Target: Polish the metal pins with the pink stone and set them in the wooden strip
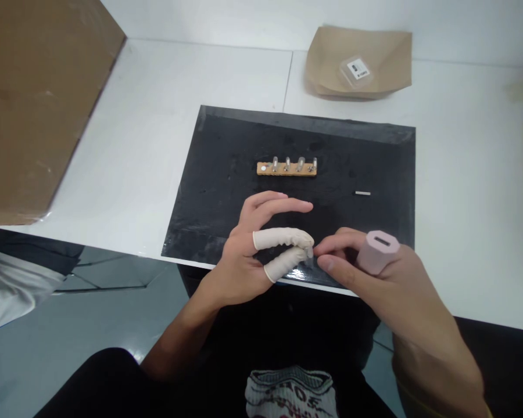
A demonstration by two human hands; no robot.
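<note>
My left hand (255,249), with white finger cots (283,237) on its thumb and index finger, pinches a small clear piece (310,252) that looks like a false nail tip. Its other fingers stretch out above the black mat. My right hand (366,261) is wrapped round a pale pink handheld tool (378,251) with an eight-sided end and a dark slot. The tool's working end is hidden by the fingers. Both hands' fingertips nearly meet over the mat's front edge. Beyond them, a tan strip (268,169) carries several clear upright nail-like tips (300,164).
On the black mat (226,139), a short thin metal pin (362,193) lies at the right. A brown paper tray (331,46) holding a labelled clear box (356,71) stands at the back. A brown cardboard panel (39,104) rises on the left of the white table (152,104).
</note>
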